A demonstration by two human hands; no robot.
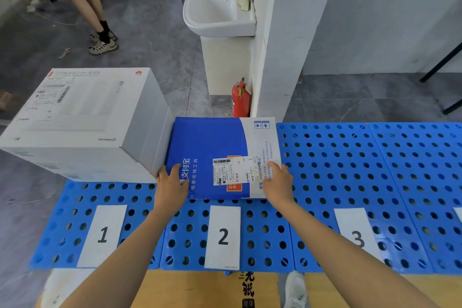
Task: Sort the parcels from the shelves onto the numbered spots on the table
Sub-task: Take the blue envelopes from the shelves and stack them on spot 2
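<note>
Parcel: the blue parcel (210, 147) lies flat on the blue table (350, 157), just past card 2 (223, 236) and right beside the white box (82, 112) on its left.
Left hand: the left hand (171, 183) grips the near left corner, thumb on top.
Right hand: the right hand (278, 182) grips the near right corner, thumb on top.
Feel: it looks flat, stiff and light, and maybe slippery.
Best hold: both side edges.
Writing: cards say 1, 2, 3. The box says HarmonyOS. The parcel has Chinese words and a barcode sticker (235, 170).
</note>
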